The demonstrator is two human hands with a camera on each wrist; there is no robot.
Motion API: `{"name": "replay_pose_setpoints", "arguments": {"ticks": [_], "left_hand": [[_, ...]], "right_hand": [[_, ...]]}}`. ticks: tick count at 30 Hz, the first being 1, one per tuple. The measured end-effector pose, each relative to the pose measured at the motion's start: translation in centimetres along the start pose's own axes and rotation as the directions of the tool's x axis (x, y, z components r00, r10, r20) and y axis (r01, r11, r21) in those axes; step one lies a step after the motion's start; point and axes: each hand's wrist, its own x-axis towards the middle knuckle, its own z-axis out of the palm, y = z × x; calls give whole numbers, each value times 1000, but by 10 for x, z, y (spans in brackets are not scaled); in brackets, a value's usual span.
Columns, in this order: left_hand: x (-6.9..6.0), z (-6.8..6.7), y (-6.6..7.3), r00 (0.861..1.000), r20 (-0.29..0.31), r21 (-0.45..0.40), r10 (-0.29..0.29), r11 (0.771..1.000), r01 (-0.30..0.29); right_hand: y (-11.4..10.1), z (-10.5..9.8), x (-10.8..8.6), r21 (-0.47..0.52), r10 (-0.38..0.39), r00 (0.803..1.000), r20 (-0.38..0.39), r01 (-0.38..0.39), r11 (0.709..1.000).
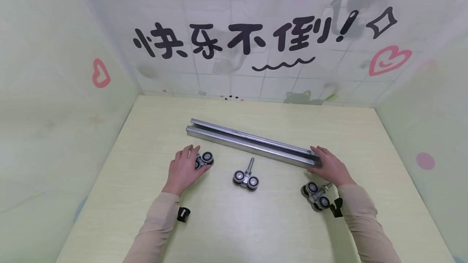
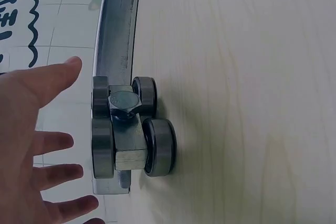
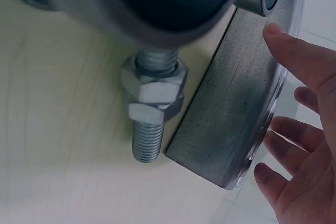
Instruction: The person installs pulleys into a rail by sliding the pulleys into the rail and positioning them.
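Note:
My left hand (image 1: 184, 171) is beside the left roller trolley (image 1: 206, 157), fingers spread. In the left wrist view, the thumb and fingers (image 2: 60, 174) appear apart from that trolley's wheels. A grey metal channel rail (image 1: 248, 140) lies slantwise on the table, its slot facing up. Across the rail's right end is my right hand (image 1: 330, 167), thumb on the near side and fingers on the far side. The right wrist view shows the thumb overlapping the rail wall (image 3: 215, 93); firm contact cannot be told. Below that hand lies another trolley (image 1: 316, 196) with a threaded bolt (image 3: 147, 140).
A third roller trolley (image 1: 246, 180) stands between the hands, its bolt pointing up and away. The pale wood-grain table (image 1: 226, 230) meets a printed white curtain (image 1: 234, 80) at the back. More curtain hangs at both sides.

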Motion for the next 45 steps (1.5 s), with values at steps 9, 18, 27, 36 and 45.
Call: {"name": "replay_pose_setpoints", "arguments": {"ticks": [9,18,27,36,45], "left_hand": [[1,3,1,1000,1,2,6,1000,-6],[2,4,3,999,31,-10,-12,1000,13],[3,4,2,998,55,-17,-18,1000,19],[4,5,1,998,51,-17,-21,1000,22],[3,6,0,999,47,-22,-24,999,25]], "right_hand": [[0,1,4,-15,16,1000,1,-16,1000],[-1,0,8,-21,34,999,19,-33,999],[-1,-2,11,-38,54,998,27,-53,998],[1,-2,14,-17,54,998,33,-53,998],[1,-1,16,24,39,999,28,-40,999]]}}
